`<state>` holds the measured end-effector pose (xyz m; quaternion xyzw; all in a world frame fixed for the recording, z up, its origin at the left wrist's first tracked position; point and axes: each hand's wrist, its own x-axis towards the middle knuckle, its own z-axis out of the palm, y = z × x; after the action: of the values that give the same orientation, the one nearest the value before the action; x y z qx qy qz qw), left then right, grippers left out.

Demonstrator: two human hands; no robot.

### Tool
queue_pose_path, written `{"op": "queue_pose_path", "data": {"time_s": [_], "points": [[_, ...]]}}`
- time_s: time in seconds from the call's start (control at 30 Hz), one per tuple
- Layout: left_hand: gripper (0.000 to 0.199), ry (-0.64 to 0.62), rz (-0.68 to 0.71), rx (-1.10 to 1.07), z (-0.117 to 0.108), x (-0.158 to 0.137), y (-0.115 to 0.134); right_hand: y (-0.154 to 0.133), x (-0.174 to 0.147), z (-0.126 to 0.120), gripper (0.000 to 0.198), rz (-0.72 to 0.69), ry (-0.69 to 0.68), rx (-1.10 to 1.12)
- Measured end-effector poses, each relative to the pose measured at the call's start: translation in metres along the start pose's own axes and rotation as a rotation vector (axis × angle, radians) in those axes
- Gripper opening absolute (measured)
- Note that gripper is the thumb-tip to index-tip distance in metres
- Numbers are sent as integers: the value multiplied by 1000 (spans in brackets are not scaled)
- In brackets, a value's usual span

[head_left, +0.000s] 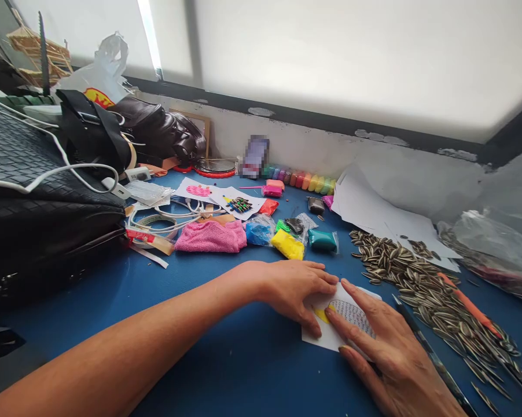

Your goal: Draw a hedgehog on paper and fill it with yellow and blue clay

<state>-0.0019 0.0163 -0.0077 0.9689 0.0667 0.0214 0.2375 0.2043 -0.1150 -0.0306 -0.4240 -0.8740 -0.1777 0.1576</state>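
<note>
A white paper card [319,337] lies on the blue table, bearing a drawn oval filled with small marks and a patch of yellow clay [322,314] at the oval's left end. My left hand [298,292] rests over the card's left side, fingers stretched and apart. From the right, my right hand [382,347] reaches across the card with its fingers extended; one fingertip touches the yellow clay and the others spread over the paper. Part of the drawing is covered by my right hand. Just beyond my left hand sits a yellow clay pack [288,244].
Striped sunflower seeds [417,284] are heaped at right beside a dark pen-like tool [434,362] and an orange tool [471,305]. Behind are a pink cloth [211,236], a teal clay pack [323,241], paper sheets [374,208] and decorated cards [239,202]. A black bag [48,220] fills the left.
</note>
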Motion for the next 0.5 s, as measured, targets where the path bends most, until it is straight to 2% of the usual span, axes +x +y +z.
{"op": "queue_pose_path", "data": {"time_s": [0.13, 0.33, 0.5], "points": [[59, -17, -30, -13, 0, -1, 1, -1, -3, 0, 38, 60, 41, 3], [59, -11, -46, -34, 0, -1, 3, 0, -1, 2, 37, 12, -4, -37], [74, -26, -52, -92, -4, -3, 2, 2, -3, 4, 39, 23, -2, -29]]}}
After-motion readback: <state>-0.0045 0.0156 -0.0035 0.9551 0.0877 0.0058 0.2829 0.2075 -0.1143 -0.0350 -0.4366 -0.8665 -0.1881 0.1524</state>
